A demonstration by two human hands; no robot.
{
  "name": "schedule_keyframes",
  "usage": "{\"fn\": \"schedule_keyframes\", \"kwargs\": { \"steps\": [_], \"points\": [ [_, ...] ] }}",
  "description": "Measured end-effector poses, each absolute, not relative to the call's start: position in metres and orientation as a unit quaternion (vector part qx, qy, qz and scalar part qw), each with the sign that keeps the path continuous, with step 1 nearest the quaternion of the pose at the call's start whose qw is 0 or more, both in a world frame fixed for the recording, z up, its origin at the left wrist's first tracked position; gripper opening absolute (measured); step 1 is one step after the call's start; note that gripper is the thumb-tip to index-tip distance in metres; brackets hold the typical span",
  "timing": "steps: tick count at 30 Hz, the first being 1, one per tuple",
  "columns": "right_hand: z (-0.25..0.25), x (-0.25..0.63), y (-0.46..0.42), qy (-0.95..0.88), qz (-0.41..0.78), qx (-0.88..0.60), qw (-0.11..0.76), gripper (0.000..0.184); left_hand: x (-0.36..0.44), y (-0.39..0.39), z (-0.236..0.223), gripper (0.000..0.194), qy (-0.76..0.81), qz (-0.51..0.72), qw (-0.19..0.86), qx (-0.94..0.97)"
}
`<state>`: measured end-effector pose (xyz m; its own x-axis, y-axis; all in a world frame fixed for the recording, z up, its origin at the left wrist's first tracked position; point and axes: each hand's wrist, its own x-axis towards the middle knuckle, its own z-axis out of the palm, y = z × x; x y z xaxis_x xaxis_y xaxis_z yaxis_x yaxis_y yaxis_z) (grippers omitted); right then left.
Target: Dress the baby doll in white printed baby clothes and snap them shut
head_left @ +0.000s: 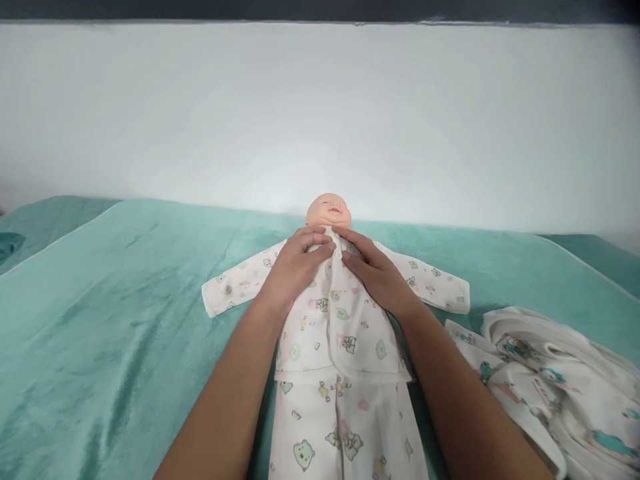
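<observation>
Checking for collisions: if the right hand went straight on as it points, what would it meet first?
Probably the left hand, facing it across the top of the shirt; the doll's head lies close to that line, and depth is unclear.

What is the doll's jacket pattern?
White jacket, with small bears and other prints; best in head view.

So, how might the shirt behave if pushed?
The shirt would probably crumple rather than slide stiffly, as soft creases show in it. Its sleeves might fold easily, since they lie fairly flat. Spread wide, it seems unlikely to roll.
</observation>
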<state>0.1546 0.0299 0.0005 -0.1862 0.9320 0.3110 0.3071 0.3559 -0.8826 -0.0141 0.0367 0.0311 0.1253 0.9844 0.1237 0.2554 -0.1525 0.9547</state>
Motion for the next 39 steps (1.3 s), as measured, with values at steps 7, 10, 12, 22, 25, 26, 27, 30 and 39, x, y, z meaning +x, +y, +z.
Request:
{"fn": "schedule_keyframes", "kwargs": {
  "steps": [7,10,12,22,25,26,27,30,39],
  "points": [
    [0.004,0.157,0.032,-0.702,0.352,-0.428,0.448,0.04,-0.009,0.035,0.029,0.02,0.491,0.449,0.398,0.631],
    [0.002,0.156,0.033,-0.706,0.347,-0.412,0.459,0.037,-0.007,0.038,0.025,0.019,0.493,0.462,0.38,0.632],
    [0.002,0.156,0.033,-0.7,0.346,-0.415,0.466,0.036,-0.007,0.04,0.023,0.019,0.497,0.47,0.372,0.628],
    [0.001,0.153,0.033,-0.685,0.341,-0.427,0.482,0.035,-0.005,0.041,0.017,0.027,0.507,0.49,0.303,0.642],
    [0.0,0.154,0.033,-0.681,0.338,-0.435,0.483,0.032,-0.004,0.039,0.019,0.029,0.515,0.482,0.287,0.649],
    [-0.001,0.154,0.033,-0.681,0.337,-0.437,0.482,0.032,-0.004,0.039,0.019,0.03,0.518,0.478,0.281,0.651],
    [-0.001,0.154,0.033,-0.68,0.336,-0.438,0.482,0.031,-0.004,0.038,0.019,0.031,0.522,0.474,0.275,0.654],
    [-0.001,0.153,0.032,-0.674,0.337,-0.44,0.488,0.031,-0.004,0.038,0.019,0.034,0.524,0.46,0.264,0.666],
    [0.0,0.152,0.031,-0.664,0.355,-0.454,0.477,0.039,-0.005,0.041,0.017,0.042,0.525,0.404,0.243,0.709]
  ]
}}
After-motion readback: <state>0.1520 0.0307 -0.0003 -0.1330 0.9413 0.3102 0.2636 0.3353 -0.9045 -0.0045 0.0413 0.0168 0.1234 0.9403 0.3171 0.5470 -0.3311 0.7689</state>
